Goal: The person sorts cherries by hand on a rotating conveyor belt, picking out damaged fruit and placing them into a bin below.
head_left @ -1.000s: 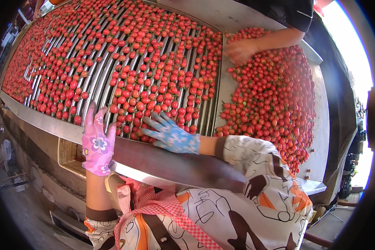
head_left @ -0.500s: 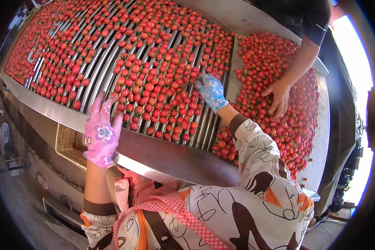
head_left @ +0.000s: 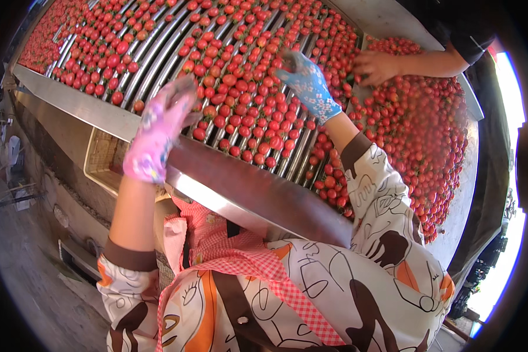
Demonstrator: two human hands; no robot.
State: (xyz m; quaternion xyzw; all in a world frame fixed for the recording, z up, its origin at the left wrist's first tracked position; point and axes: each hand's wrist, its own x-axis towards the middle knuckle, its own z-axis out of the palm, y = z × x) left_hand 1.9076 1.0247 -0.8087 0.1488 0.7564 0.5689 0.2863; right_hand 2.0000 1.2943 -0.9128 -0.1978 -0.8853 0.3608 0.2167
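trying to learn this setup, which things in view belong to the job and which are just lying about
Job in hand:
- left hand
- right hand
- tomatoes
- metal rollers
- co-worker's hand

Seemingly just lying about:
- yellowish crate below the edge
- white object, far left, unclear what

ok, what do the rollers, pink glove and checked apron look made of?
Rollers: metal, probably steel; polished, bright streak highlights.
Pink glove: likely fabric, matte, printed; blur hides any coating.
Checked apron: probably woven cloth, matte; soft folds.
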